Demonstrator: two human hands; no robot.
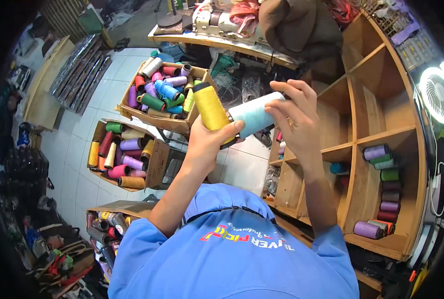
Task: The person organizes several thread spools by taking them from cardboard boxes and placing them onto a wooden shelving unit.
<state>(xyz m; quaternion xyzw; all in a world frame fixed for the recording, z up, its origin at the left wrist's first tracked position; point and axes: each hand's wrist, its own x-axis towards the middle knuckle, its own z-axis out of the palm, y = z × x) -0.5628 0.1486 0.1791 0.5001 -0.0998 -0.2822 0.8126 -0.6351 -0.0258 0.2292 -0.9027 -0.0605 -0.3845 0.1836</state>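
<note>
My left hand [212, 137] is closed round a yellow thread spool [211, 110], which stands tilted with its dark end up. Its thumb also reaches the near end of a light blue thread spool [254, 115]. At the other end of that pale spool, the fingers of my right hand [296, 112] grip it from above and the side. Both spools are in the air in front of my chest, close together. Beyond them is a cardboard box [127, 110] packed with thread spools of many colours.
A second cardboard box [154, 167] of spools lies at left, and a third box [127, 207] is nearer me. The wooden shelf [354, 109] on the right holds several spools in its lower compartments. A sewing machine [222, 21] rests on a far table; a white fan [439, 94] runs along the right.
</note>
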